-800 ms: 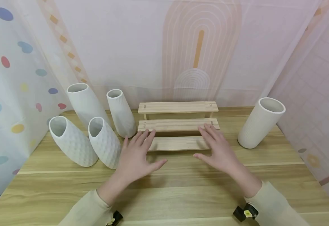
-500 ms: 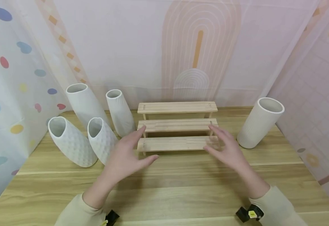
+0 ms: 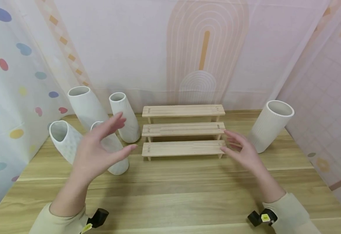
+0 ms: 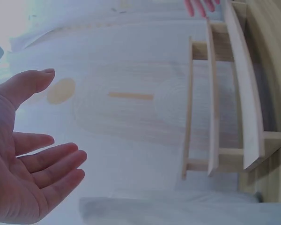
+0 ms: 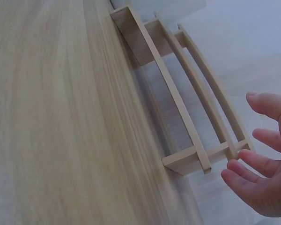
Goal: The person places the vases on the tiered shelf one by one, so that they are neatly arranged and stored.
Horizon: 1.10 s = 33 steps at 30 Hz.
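My left hand (image 3: 95, 152) hangs in front of the dimpled white vases on the left, thumb and fingers spread apart and holding nothing. It partly hides a dimpled vase (image 3: 119, 164) and a second, wider dimpled vase (image 3: 66, 139). Behind these stand a tall smooth white vase (image 3: 86, 105) and a slim ribbed vase (image 3: 126, 113). At the right end of the three-step wooden rack (image 3: 183, 148), my right hand (image 3: 244, 152) is held with loosely bent, parted fingers and nothing between them. Just beyond that hand stands a ribbed cylindrical vase (image 3: 271, 126).
The rack rests on the wood-grain table (image 3: 170, 198) near its back edge. Patterned cloth (image 3: 129, 45) hangs behind the table and at both sides. Each wrist wears a small black camera, such as the right one (image 3: 255, 218).
My left hand has moved left from the rack's front to the dimpled vases. The right hand has shifted slightly right, off the rack's steps. Vases and rack stay put.
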{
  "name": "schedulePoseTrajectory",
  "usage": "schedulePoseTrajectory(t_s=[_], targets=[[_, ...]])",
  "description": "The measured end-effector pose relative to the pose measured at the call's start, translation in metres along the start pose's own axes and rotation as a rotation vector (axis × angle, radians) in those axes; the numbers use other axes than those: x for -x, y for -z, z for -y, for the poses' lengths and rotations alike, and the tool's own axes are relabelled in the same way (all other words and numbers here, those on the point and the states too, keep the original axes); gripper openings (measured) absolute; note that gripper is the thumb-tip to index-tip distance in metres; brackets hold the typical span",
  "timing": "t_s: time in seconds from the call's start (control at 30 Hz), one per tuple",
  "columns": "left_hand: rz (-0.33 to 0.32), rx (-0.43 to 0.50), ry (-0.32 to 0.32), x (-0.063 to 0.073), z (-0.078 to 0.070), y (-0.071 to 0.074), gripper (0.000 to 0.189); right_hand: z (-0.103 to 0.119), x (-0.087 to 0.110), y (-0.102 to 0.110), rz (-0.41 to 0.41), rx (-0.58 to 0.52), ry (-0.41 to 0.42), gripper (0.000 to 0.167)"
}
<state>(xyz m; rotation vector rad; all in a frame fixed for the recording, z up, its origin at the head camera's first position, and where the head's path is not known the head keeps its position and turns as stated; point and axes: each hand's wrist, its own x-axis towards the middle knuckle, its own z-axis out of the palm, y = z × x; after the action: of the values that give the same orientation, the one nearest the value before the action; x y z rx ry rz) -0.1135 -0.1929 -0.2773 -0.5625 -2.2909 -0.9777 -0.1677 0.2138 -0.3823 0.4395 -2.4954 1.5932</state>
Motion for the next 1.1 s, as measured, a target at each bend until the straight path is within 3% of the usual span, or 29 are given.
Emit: schedulePoseTrajectory(t_s=[0.17, 0.33, 0.43, 0.77, 1.1], targets=[[-0.100, 0.032, -0.011, -0.003, 0.005, 0.016, 0.082, -0.005, -0.001, 0.002, 0.003, -0.014, -0.040, 0.055], [-0.123, 0.046, 0.002, -0.002, 0.020, 0.031, 0.085, -0.011, 0.000, 0.005, 0.017, 0.036, -0.108, 0.057], [-0.095, 0.075, 0.032, 0.000, 0.032, 0.037, 0.086, -0.014, 0.000, 0.007, 0.031, 0.052, -0.133, 0.057], [0.065, 0.185, 0.260, 0.010, 0.061, 0.042, 0.086, -0.022, -0.004, 0.003, 0.098, -0.003, -0.215, 0.057], [0.128, 0.247, 0.356, 0.018, 0.071, 0.038, 0.083, -0.027, -0.009, -0.002, 0.102, 0.001, -0.265, 0.057]])
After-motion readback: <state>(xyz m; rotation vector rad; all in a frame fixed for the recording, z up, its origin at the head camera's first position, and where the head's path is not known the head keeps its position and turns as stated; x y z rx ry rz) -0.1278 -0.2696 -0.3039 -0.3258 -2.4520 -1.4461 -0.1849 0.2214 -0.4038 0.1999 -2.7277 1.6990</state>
